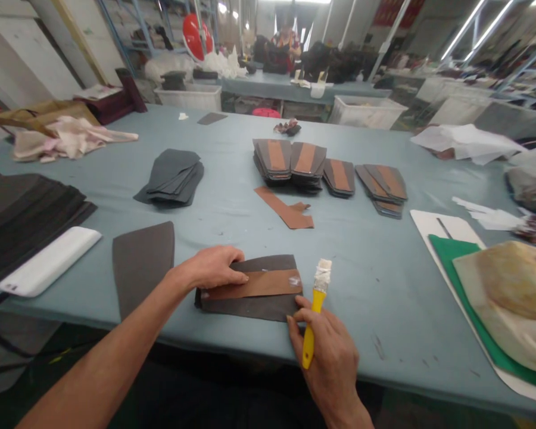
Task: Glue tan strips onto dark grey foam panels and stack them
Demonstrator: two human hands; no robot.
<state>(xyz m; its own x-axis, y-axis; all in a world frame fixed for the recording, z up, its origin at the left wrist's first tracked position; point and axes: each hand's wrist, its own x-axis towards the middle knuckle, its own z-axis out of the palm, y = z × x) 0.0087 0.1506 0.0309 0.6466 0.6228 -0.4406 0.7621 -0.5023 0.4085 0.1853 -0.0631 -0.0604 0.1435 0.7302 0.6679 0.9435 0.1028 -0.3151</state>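
A stack of dark grey cut pieces (254, 309) lies at the table's front edge, with a brown strip (268, 283) along the top one. Whitish smears show near the strip's ends. My left hand (218, 266) rests on the stack's left part, thumb on the strip and fingers over the far edge. In my right hand (328, 342) is a yellow-handled paintbrush (319, 292), its bristles coated white and pointing away from me. The fingertips of that hand touch the stack's near right corner. A single dark piece (143, 256) lies to the left.
Brown scraps (286, 208) lie beyond the stack. Farther back are piles of strip-covered pieces (288, 164) and a plain dark pile (174, 176). A white power-bank-like device (49, 259) is at left, beside large dark sheets (22, 214). A white board (438, 223) with green material is at right.
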